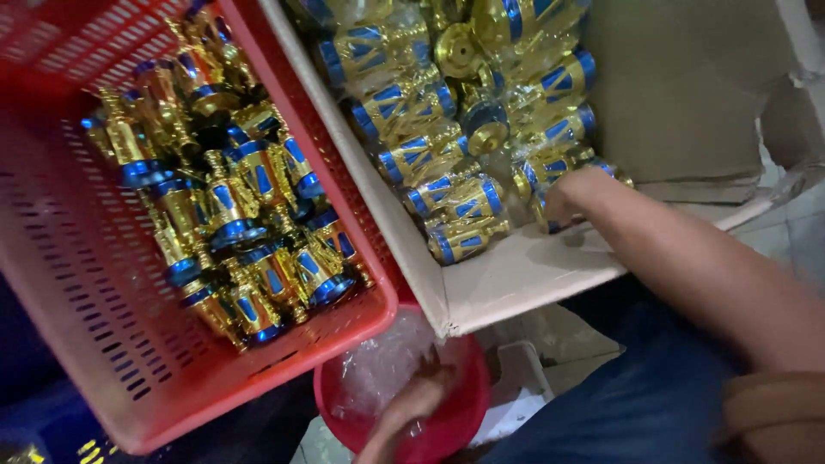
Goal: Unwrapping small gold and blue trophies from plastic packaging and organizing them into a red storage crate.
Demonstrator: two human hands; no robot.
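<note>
Inside a cardboard box (550,275) at upper right, the right hand (574,193) reaches among gold and blue plastic trophy cups (447,155), each wrapped in clear film. Its fingers curl around one wrapped cup (550,219) near the box's front wall, closed on it. Below, at the bottom centre, the left hand (412,408) rests in a round red bowl (464,404), fingers bent onto crumpled clear plastic wrappers (378,365) heaped there; whether it grips them I cannot tell. To the left sits a red slotted plastic crate (94,283), tilted in view, holding a pile of unwrapped gold and blue trophies (232,198). The crate's rim touches the box's side wall, and the bowl sits just beneath both.
</note>
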